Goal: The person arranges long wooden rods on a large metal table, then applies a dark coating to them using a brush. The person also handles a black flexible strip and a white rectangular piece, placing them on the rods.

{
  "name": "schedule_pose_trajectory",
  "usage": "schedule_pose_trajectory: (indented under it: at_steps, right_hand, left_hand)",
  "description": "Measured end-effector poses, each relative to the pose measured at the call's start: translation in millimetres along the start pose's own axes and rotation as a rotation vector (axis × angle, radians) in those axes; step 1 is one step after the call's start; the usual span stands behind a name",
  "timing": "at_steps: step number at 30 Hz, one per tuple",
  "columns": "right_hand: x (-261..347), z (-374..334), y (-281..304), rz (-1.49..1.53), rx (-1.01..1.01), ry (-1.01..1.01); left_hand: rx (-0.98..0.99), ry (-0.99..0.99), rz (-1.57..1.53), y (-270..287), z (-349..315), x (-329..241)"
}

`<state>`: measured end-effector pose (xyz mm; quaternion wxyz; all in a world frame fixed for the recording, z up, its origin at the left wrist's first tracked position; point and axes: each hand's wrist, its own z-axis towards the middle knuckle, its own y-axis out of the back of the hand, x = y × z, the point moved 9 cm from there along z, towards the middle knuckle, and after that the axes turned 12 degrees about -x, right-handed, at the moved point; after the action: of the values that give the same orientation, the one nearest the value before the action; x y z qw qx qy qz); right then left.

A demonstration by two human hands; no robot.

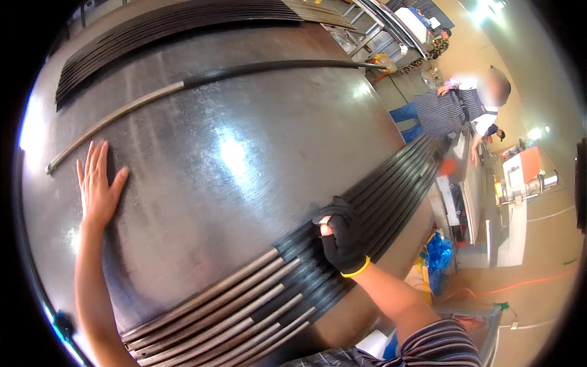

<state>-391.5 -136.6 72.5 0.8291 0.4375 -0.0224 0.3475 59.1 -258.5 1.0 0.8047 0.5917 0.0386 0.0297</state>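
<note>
while the left hand (98, 183) lies flat on the steel table (244, 159), bare, fingers together and thumb splayed, touching no rod, the right hand (342, 235) in a black glove with a yellow cuff is curled over the near row of rods (287, 287), fingertips pinching what looks like one black sleeved section; the exact rod can't be made out, fisheye bend and glove hide it

near row: rods side by side along the table's right edge, lower ends bare grey metal, upper lengths black

single rod (202, 82), part bare and part black, lies alone across the table, well apart from both hands

far stack of rods (171, 27), all dark, sits along the opposite edge

progress, judged: one rod set apart, most of the near row not yet moved, so plenty left

background: a person in a striped apron (449, 110) at another bench, orange cable on the floor (507, 287)
</note>
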Motion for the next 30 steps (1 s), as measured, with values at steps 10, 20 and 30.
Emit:
schedule_pose_trajectory:
  at_steps: [10, 20, 30]
  right_hand:
    - [4.3, 7.4, 0.1, -0.051, 0.016, 0.035]
    - [-3.4, -4.4, -1.6, -0.036, 0.028, 0.009]
    - [-1.1, -1.3, -3.6, -0.051, 0.003, 0.028]
  left_hand:
    - [-0.111, 0.302, 0.334, -29.8, 89.9, 74.3]
    - [-0.252, -0.116, -0.104, -15.2, -39.2, 42.2]
    - [-0.184, -0.199, -0.079, 64.0, -76.8, -40.1]
